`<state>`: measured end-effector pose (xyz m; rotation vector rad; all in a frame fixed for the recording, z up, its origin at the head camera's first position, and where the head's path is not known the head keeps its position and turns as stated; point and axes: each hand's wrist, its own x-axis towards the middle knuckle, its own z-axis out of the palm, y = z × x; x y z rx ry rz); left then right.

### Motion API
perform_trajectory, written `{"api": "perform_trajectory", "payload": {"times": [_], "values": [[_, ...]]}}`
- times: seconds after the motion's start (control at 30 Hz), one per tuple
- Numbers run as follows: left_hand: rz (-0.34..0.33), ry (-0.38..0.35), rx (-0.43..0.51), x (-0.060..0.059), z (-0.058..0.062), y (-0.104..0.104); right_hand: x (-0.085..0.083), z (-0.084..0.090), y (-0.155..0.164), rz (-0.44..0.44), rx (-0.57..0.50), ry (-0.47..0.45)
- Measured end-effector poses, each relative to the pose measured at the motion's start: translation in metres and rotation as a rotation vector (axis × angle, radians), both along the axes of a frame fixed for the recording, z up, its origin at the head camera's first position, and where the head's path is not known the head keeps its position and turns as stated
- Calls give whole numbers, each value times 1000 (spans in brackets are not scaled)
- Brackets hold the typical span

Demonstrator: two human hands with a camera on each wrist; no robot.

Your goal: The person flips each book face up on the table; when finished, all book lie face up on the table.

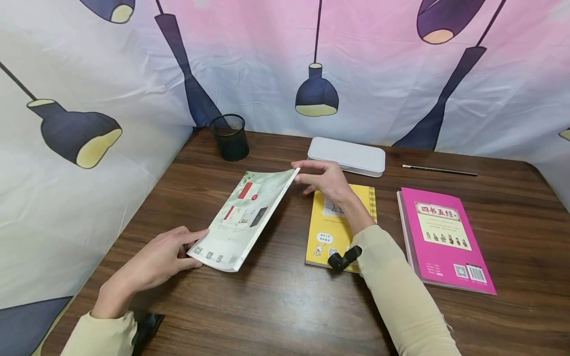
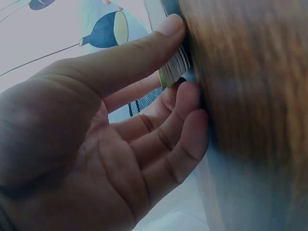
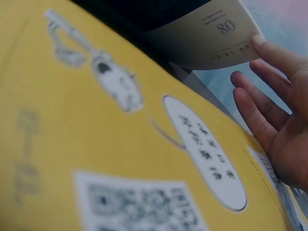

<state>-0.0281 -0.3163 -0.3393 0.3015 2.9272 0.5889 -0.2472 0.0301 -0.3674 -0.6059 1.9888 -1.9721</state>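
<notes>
A thin pale green-and-white book [image 1: 242,210] is held tilted above the dark wooden table, its right side raised. My left hand [image 1: 156,257] pinches its near left corner; in the left wrist view the thumb lies against the page edges [image 2: 177,67], low by the tabletop. At the far right corner, my right hand [image 1: 329,183] grips the book between thumb and fingers. The right wrist view shows the dark-and-cream underside [image 3: 226,36] of this book beside the right hand [image 3: 288,125]. Beneath the right forearm lies a yellow book [image 1: 320,247], partly hidden by it.
To the right is a pink book [image 1: 445,277] lying flat. A white case [image 1: 347,154] and a thin brush [image 1: 438,170] lie toward the back. The black mesh pen holder [image 1: 231,141] stands at the back left, near a curtain [image 1: 267,74] printed with lamps.
</notes>
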Motion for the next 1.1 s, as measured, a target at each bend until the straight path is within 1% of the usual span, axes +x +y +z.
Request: {"api": "perform_trajectory", "payload": {"times": [0.17,0.37,0.53,0.6,0.83,1.1], "values": [[7,6,14,0,-1,0,1,2,-1,-8,-16,27],[-5,50,-6,2,-2,0,2,4,-2,-9,-20,48],[-20,92,21,4,0,-2,2,7,-4,-28,-60,72],[-21,103,25,5,1,-3,2,9,-4,-44,-77,75],[-15,108,27,5,2,-6,4,15,-6,-105,-126,81],[-12,156,67,6,3,-12,5,24,-9,-168,-120,126]]}}
